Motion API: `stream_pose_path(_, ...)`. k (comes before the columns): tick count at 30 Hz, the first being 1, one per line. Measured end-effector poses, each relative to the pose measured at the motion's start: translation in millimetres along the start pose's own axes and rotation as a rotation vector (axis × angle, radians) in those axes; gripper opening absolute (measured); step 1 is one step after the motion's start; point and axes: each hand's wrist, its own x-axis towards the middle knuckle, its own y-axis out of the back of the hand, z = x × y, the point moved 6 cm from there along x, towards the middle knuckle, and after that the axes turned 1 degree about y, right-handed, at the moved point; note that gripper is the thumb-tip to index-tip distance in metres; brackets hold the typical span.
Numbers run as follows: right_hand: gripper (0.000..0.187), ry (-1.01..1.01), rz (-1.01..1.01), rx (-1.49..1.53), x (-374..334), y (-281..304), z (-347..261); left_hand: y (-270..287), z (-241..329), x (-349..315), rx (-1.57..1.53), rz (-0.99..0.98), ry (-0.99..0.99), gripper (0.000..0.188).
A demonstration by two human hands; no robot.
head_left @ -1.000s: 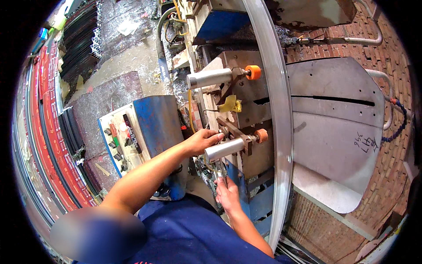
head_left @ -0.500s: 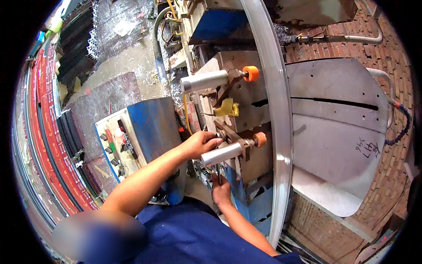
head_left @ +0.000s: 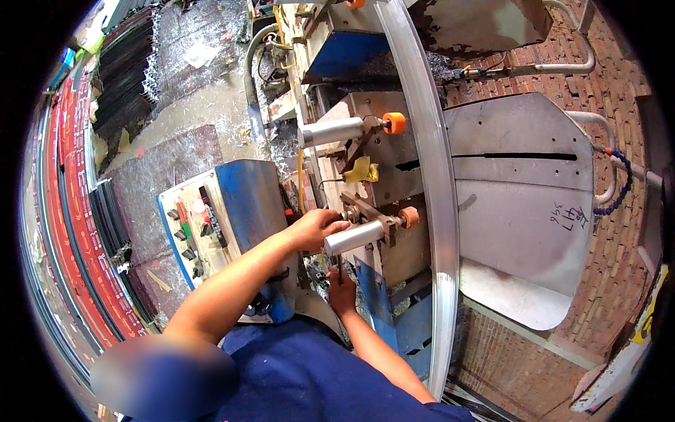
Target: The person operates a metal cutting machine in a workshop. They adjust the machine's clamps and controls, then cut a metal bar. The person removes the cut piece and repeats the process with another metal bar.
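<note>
My left hand [head_left: 318,228] rests on the rear end of the lower grey clamp cylinder [head_left: 355,237] of a machine, its fingers curled around the fitting there. My right hand [head_left: 341,288] is below that cylinder, closed on a thin dark tool or lever [head_left: 338,267] that points upward. The cylinder ends in an orange pad [head_left: 407,216] pressed against a long curved aluminium profile [head_left: 437,211]. An upper cylinder [head_left: 332,131] with its own orange pad [head_left: 394,123] sits further up.
A blue control box [head_left: 226,211] with buttons stands at the left. A grey metal guard plate [head_left: 524,204] lies right of the profile over a brick floor. Red and black profile stacks [head_left: 67,211] line the far left. Metal chips cover the floor at the top.
My right hand has moved up under the lower cylinder. My left hand has stayed at the cylinder's rear end. The head view has shifted slightly.
</note>
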Motion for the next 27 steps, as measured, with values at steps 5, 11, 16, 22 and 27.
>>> stream_pose_path(5,0.040,0.048,0.009,-0.124,-23,30,-17,-13,-11,-1,-0.336,-0.017,0.043,0.045)
stream_pose_path(11,0.026,-0.291,-0.233,0.287,-54,54,-60,-16,-13,5,-0.416,-0.046,0.176,0.050)
stream_pose_path(16,0.028,-0.413,-0.336,0.572,-66,62,-93,-11,2,0,-0.514,-0.078,0.238,0.048)
stream_pose_path(22,0.033,-0.121,-0.058,-0.070,-32,45,7,-13,-4,8,-0.372,-0.057,0.102,0.045)
stream_pose_path(27,0.045,-0.115,-0.041,-0.150,-34,48,-15,-8,5,5,-0.246,-0.025,0.082,0.044)
